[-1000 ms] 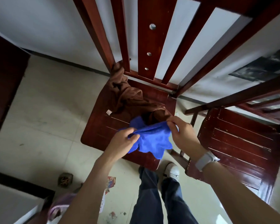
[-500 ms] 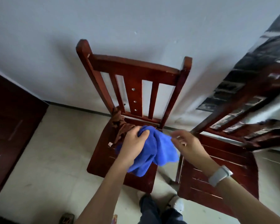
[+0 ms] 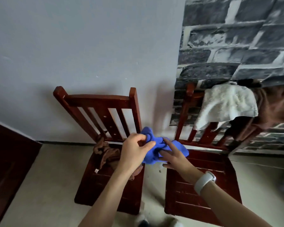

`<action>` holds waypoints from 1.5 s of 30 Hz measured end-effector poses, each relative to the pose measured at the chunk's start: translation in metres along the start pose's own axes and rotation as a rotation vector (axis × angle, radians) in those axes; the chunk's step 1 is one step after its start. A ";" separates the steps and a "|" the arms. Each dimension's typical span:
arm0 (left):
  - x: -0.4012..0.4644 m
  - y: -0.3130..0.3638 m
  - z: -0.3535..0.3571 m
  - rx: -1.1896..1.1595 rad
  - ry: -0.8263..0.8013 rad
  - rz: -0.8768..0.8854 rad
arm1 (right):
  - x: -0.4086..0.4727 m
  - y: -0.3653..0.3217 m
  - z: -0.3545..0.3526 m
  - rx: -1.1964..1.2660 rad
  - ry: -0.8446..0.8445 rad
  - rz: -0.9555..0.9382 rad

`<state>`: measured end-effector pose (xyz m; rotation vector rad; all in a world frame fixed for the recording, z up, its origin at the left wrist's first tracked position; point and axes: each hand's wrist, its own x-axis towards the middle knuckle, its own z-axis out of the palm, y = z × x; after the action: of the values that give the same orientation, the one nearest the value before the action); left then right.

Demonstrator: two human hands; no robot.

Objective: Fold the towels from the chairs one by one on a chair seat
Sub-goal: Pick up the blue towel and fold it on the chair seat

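Towel (image 3: 152,149), blue and bunched, is held in the air between the two chairs, above the gap. Left hand (image 3: 134,153) pinches it, thumb and fingers curled on the cloth. Right hand (image 3: 174,155) touches it with fingers spread and nearly straight. Brown towel (image 3: 107,154) lies crumpled on the left chair (image 3: 105,190); a white towel (image 3: 226,104) hangs over the right chair's (image 3: 202,192) back.

I am seeing two bare forearms with no sleeves reaching them. The right wrist is wearing a white band (image 3: 205,182), smooth and rounded like a slim watch strap. At the bottom edge, pale shoes (image 3: 177,224) are showing, blurred.
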<state>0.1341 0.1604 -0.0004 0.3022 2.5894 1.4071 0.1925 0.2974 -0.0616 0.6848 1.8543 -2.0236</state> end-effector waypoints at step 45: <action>0.025 0.001 0.042 -0.201 -0.205 0.026 | -0.067 0.016 -0.115 -0.645 1.105 -0.005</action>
<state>0.1205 0.2017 -0.0237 0.4271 2.2696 1.5416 0.2727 0.4037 -0.0441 1.7535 2.8070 -0.8596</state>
